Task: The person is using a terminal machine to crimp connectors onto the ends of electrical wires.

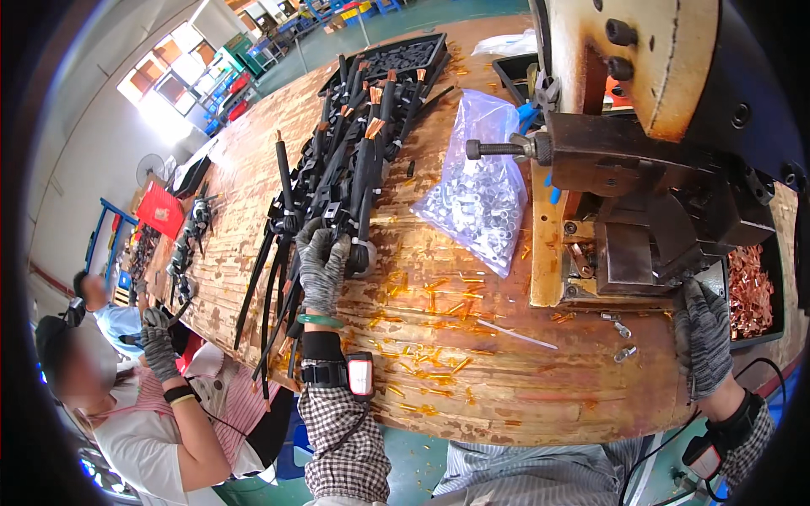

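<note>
My left hand (323, 268), in a grey knit glove, is closed at the near end of a pile of black cables (371, 160) with bare copper ends. Its fingers grip part of a black cable, and a rounded dark piece (361, 258) lies beside them. At the right, my gloved right hand (704, 337) rests by the base of a dark metal press (645, 202). Its fingers stretch toward the press, with the tips partly hidden; I see nothing held. A clear bag of silver terminals (481, 207) lies between the pile and the press.
Copper scraps fill a black bin (749, 291) right of the press. Loose silver terminals (624, 354), a white strip (516, 333) and copper-coloured bits lie across the wooden table (506, 405). A co-worker's gloved hand (159, 346) is at the left edge. Blue-handled pliers (540, 105) stand beside the press.
</note>
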Action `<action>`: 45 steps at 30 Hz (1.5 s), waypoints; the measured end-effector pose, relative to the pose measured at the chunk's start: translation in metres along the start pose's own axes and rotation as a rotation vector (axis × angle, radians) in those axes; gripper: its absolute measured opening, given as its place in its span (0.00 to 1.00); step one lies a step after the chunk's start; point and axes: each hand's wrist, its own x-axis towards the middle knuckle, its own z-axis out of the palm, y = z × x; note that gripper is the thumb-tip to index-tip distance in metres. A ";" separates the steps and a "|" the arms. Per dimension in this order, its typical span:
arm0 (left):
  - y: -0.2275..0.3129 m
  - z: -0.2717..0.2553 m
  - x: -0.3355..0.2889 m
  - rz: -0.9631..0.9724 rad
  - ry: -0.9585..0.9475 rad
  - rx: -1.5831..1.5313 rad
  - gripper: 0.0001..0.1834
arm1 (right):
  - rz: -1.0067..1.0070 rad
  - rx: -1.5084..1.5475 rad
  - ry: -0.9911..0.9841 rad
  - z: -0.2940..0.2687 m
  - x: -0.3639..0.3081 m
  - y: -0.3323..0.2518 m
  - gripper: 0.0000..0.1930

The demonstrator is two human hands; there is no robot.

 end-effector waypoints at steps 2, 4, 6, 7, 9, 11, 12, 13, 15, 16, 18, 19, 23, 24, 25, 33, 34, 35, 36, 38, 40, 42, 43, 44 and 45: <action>0.000 -0.011 -0.005 0.001 0.005 -0.005 0.23 | 1.215 0.915 -0.293 -0.025 0.022 -0.030 0.09; 0.000 -0.011 -0.006 0.008 0.004 -0.036 0.22 | 1.157 0.874 -0.286 -0.022 0.015 -0.023 0.09; 0.003 -0.007 -0.006 0.014 0.014 -0.037 0.16 | 1.101 0.833 -0.277 -0.016 0.009 -0.019 0.09; 0.004 -0.006 -0.006 0.022 0.023 -0.037 0.12 | 1.057 0.776 -0.237 -0.013 0.006 -0.019 0.09; 0.000 -0.007 -0.005 0.048 0.027 -0.011 0.12 | 1.013 0.719 -0.199 -0.013 0.007 -0.021 0.09; -0.002 -0.010 -0.005 0.074 0.032 0.019 0.11 | 1.185 0.875 -0.250 -0.020 0.015 -0.026 0.09; -0.002 -0.011 -0.006 0.072 0.025 0.019 0.11 | 1.184 0.876 -0.251 -0.021 0.018 -0.028 0.09; 0.000 -0.013 -0.006 0.071 0.017 0.020 0.11 | 1.221 0.890 -0.267 -0.023 0.020 -0.030 0.09; 0.007 -0.015 -0.009 0.055 -0.022 -0.062 0.12 | 1.256 0.904 -0.284 -0.026 0.024 -0.031 0.09; 0.014 -0.010 -0.011 0.037 -0.071 -0.153 0.12 | 1.260 0.920 -0.287 -0.029 0.024 -0.029 0.10; 0.036 -0.007 -0.013 -0.007 -0.108 -0.131 0.17 | 1.262 0.935 -0.286 -0.038 0.028 -0.029 0.12; 0.044 -0.006 -0.012 0.105 -0.167 0.202 0.20 | 1.275 0.941 -0.325 -0.045 0.034 -0.031 0.12; 0.084 -0.007 -0.025 0.325 0.108 0.868 0.22 | 1.264 1.026 -0.413 -0.006 0.027 -0.040 0.12; 0.103 0.025 -0.010 0.373 0.203 0.697 0.19 | 1.251 0.950 -0.339 -0.033 0.035 -0.037 0.12; 0.115 0.046 -0.001 0.414 0.137 0.607 0.17 | 1.238 0.974 -0.283 -0.036 0.030 -0.028 0.11; 0.066 0.111 0.080 0.043 -0.025 1.030 0.21 | 0.670 0.424 -0.579 -0.022 0.005 -0.014 0.14; 0.059 0.109 0.088 0.046 -0.049 0.969 0.19 | 0.661 0.414 -0.563 -0.027 0.003 -0.005 0.14; 0.048 0.095 0.081 0.198 0.011 0.984 0.14 | 1.044 0.826 -0.557 -0.025 0.020 -0.022 0.13; 0.035 0.077 0.076 0.174 0.026 1.025 0.14 | 1.428 1.241 -0.544 -0.017 0.029 -0.032 0.13; 0.028 0.051 0.074 -0.055 0.020 -0.091 0.06 | 1.285 1.158 -0.329 0.001 0.004 -0.035 0.09; 0.086 0.076 0.066 -0.070 -0.128 -0.514 0.05 | 0.940 0.652 -0.110 -0.016 -0.002 -0.013 0.10; 0.091 0.032 0.041 -0.137 -0.093 -0.692 0.07 | 1.167 1.094 -0.107 -0.006 0.004 -0.021 0.08; 0.095 0.017 0.037 -0.134 -0.124 -0.757 0.09 | 1.180 1.130 -0.190 -0.007 -0.004 -0.009 0.07; 0.102 0.020 0.041 -0.101 -0.176 -0.836 0.10 | 1.186 1.116 -0.222 -0.026 -0.003 0.003 0.07; 0.108 0.010 0.034 -0.090 -0.194 -0.855 0.10 | 1.243 1.192 -0.263 -0.025 0.009 -0.008 0.07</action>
